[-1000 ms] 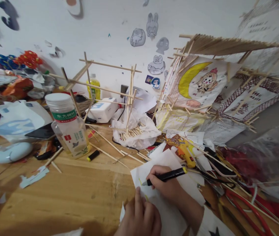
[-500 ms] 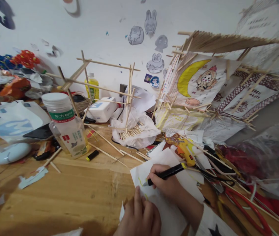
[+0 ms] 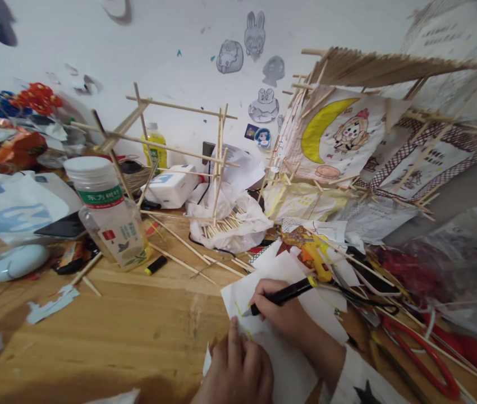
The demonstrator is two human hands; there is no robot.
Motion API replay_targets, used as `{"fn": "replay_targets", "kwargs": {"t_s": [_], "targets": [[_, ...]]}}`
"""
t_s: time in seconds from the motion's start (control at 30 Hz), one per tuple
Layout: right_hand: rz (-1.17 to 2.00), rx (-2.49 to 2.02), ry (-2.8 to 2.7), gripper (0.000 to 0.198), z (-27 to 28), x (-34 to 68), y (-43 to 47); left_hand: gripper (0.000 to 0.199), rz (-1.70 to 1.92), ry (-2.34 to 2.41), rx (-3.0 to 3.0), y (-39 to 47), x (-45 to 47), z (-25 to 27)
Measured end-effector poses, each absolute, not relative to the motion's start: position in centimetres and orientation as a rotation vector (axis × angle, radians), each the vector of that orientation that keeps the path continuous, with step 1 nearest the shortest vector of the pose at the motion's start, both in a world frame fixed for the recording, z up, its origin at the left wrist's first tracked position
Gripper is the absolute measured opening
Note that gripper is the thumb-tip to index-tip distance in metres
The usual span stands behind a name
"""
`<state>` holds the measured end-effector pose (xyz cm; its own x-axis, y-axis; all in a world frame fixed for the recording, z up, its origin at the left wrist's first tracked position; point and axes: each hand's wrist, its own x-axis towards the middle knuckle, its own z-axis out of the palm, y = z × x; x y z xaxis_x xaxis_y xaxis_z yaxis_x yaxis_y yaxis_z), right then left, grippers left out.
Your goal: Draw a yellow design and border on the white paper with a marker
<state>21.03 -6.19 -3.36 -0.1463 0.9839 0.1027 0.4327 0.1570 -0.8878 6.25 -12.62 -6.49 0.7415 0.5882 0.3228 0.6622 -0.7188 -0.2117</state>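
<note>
My right hand (image 3: pixel 278 306) is closed round a black marker (image 3: pixel 291 293) with a yellow end. The marker's tip touches a white sheet of paper (image 3: pixel 280 353), where short yellow lines show just by the tip. My left hand (image 3: pixel 238 367) lies on the lower left of the sheet, index finger stretched out close to the marker tip, holding nothing. A black marker cap (image 3: pixel 155 265) with a yellow band lies on the wooden table (image 3: pixel 137 336), beside a clear bottle (image 3: pixel 114 224) with a white lid.
A frame of wooden sticks (image 3: pixel 166 148) stands at the back, near a plastic bag of sticks (image 3: pixel 230 224). At right are a stick house with a moon picture (image 3: pixel 326 132), a yellow glue gun (image 3: pixel 316 261) and red-handled scissors (image 3: pixel 423 353). A pale blue mouse-shaped object (image 3: pixel 13 262) lies left.
The view has shifted slightly, so the things on the table sit a little further left. Both hands keep nearly the same places on the paper, with the marker still in the right.
</note>
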Motion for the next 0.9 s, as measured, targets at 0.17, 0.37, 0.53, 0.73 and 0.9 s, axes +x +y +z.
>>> {"fn": "replay_targets", "kwargs": {"t_s": [0.17,0.37,0.53,0.73,0.9], "targets": [[0.945,-1.358,-1.688,0.018,-3.3,21.0,-6.29,0.031,-0.335,-0.973,-2.646,-12.6,6.26,-6.03],[0.974,-1.35,-1.681,0.017,-3.22,20.91,-6.27,0.028,-0.379,-0.964,-2.62,-12.52,6.3,-5.97],[0.959,-1.348,-1.706,0.018,-3.16,20.99,-6.27,0.027,-0.375,-0.965,-2.627,-12.61,6.32,-5.96],[0.909,-1.341,-1.726,0.017,-3.46,21.09,-6.14,0.028,-0.324,-0.993,-2.645,-12.74,6.32,-5.94],[0.909,-1.321,-1.731,0.016,-3.53,21.12,-6.14,0.03,-0.349,-0.96,-2.625,-12.64,6.27,-6.05]]}}
